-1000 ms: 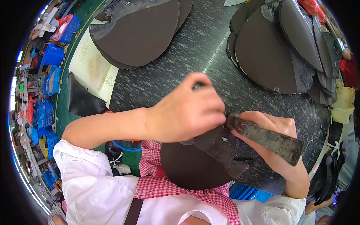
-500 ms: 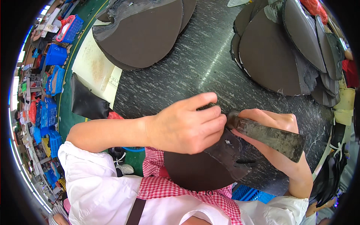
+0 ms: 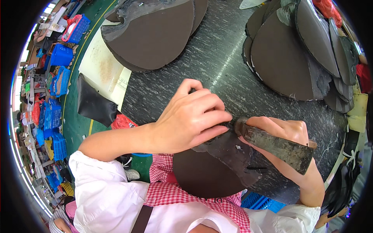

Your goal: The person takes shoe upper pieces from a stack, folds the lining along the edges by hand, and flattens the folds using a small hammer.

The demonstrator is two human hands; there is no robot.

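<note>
A flat, rounded brown piece (image 3: 210, 174) with a ragged dark, leather-like part along its far side lies at the table's near edge, against my apron. My left hand (image 3: 194, 116) is closed, its fingers curled and pinching at the far edge of that dark part; the fingertips partly hide what they grip. In my right hand (image 3: 289, 130) is a hammer (image 3: 276, 145) with a worn metal head. Its round face sits close beside my left fingertips, and its broad end points toward my right forearm. My right hand hides most of the handle.
More rounded brown pieces (image 3: 151, 39) lie at the far left, and an overlapping stack (image 3: 279, 62) stands at the far right. The speckled dark tabletop (image 3: 217, 58) has a pale board (image 3: 103, 66) at its left. Blue baskets (image 3: 60, 81) line the floor beyond.
My left hand has tilted and shifted slightly left, its fingers curling differently at the edge of the brown piece. The hammer has stayed nearly in place, its broad end slightly lower.
</note>
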